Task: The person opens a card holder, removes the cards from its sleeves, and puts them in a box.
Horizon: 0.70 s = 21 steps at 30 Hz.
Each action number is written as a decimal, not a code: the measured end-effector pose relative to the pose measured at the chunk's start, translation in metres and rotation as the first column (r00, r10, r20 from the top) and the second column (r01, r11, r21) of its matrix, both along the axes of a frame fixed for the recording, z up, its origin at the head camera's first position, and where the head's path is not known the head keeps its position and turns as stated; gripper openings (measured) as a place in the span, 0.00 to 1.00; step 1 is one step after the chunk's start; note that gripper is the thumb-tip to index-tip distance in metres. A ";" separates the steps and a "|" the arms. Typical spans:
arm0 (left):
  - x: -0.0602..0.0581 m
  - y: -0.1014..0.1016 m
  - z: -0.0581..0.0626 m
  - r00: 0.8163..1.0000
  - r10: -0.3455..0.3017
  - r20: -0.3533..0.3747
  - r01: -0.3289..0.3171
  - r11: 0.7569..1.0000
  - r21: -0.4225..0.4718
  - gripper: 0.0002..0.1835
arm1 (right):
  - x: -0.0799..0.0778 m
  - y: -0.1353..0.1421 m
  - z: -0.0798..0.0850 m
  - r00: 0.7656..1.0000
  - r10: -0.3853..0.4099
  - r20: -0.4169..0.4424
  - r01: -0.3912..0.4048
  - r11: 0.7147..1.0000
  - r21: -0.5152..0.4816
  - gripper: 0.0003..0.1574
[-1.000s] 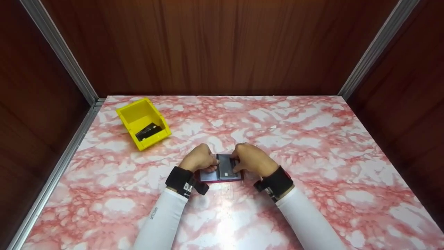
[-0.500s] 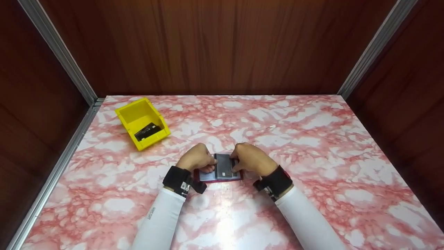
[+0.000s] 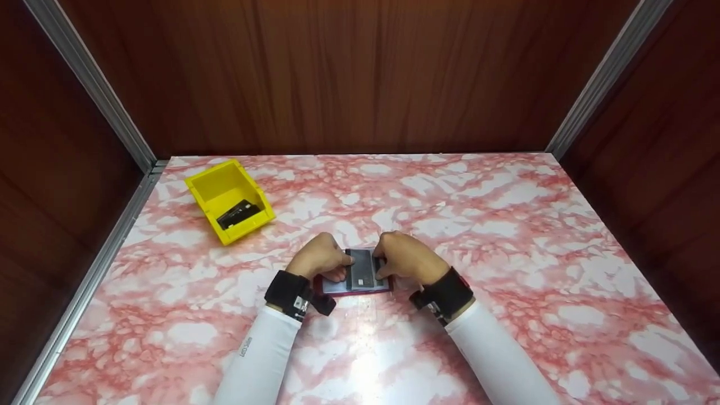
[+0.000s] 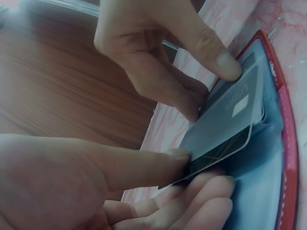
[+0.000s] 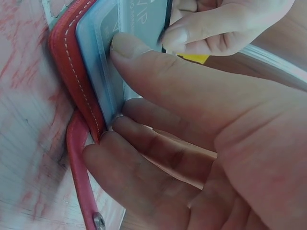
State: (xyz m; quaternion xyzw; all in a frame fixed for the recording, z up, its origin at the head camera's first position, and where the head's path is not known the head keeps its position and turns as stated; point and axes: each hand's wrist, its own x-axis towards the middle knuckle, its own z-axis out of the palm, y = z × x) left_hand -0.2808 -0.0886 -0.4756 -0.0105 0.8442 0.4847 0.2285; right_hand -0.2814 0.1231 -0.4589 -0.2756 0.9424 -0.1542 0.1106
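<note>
Facing each other just below the centre of the head view, the left hand (image 3: 322, 257) and right hand (image 3: 410, 257) bend inward over an unfolded card holder (image 3: 333, 287) on the bench (image 3: 506, 253). A dark card (image 3: 361, 264) shows between them. White sleeves (image 3: 261, 354) run up from the bottom edge to black wrist straps (image 3: 284, 289). The bench is marbled red and white; brown wood-grain panels (image 3: 360, 73) and grey rails (image 3: 99, 90) enclose its back and sides. At upper left, a yellow bin (image 3: 222, 185) holds black cards (image 3: 239, 214).

In the left wrist view, the left hand's grip is clamped on the dark card at lower centre, thumb on top, fingers beneath. The dark card tilts, partly under a clear sleeve (image 4: 220, 110), its pale chip (image 4: 240, 106) right of centre. The right hand points down from the top, thumb on the clear sleeve; red trim (image 4: 289, 124) edges the card holder at right.

In the right wrist view, the right hand fills the middle and right, its grip clamped on the card holder: thumb on the clear sleeve, fingers bent against the edge. The left hand is at upper right; a pink strap (image 5: 80, 172) extends at lower left.
</note>
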 end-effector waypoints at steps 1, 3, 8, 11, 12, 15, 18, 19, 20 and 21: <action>0.000 0.001 -0.001 1.000 0.000 -0.008 0.000 1.000 0.003 0.09 | 0.000 0.000 0.001 1.000 -0.005 0.008 0.005 1.000 -0.001 0.10; 0.000 0.003 -0.002 1.000 0.001 -0.020 -0.001 1.000 0.001 0.10 | 0.002 0.000 0.002 1.000 -0.018 0.025 0.018 1.000 -0.002 0.09; -0.001 0.005 -0.004 0.999 0.010 -0.030 -0.011 1.000 -0.017 0.12 | 0.003 0.000 0.003 0.999 -0.046 0.016 0.046 0.999 0.001 0.09; -0.001 0.005 -0.004 1.000 0.018 -0.015 -0.018 1.000 -0.013 0.11 | 0.004 -0.002 0.001 0.999 -0.029 -0.038 0.029 1.000 -0.001 0.10; -0.001 0.005 -0.004 1.000 0.017 -0.008 -0.017 1.000 -0.009 0.11 | 0.004 -0.002 0.000 0.998 -0.019 -0.053 0.019 1.000 -0.002 0.11; -0.001 0.005 -0.004 1.000 0.009 -0.001 -0.009 1.000 0.003 0.11 | 0.004 -0.002 -0.001 0.998 0.018 -0.067 -0.019 1.000 -0.014 0.12; -0.002 0.004 -0.003 1.000 0.002 -0.004 -0.002 1.000 0.009 0.11 | 0.003 -0.001 -0.003 0.998 0.031 -0.053 -0.033 0.999 -0.022 0.12; -0.002 0.004 -0.003 1.000 0.001 -0.003 -0.001 1.000 0.013 0.11 | 0.002 -0.001 -0.003 0.998 0.031 -0.051 -0.032 0.999 -0.024 0.11; -0.002 0.004 -0.002 1.000 0.001 -0.003 -0.001 1.000 0.013 0.11 | 0.001 -0.001 -0.003 0.998 0.030 -0.051 -0.032 0.999 -0.028 0.11; -0.002 0.003 -0.002 1.000 -0.002 -0.004 0.002 1.000 0.013 0.12 | 0.001 -0.001 -0.003 0.998 0.028 -0.050 -0.030 0.999 -0.029 0.11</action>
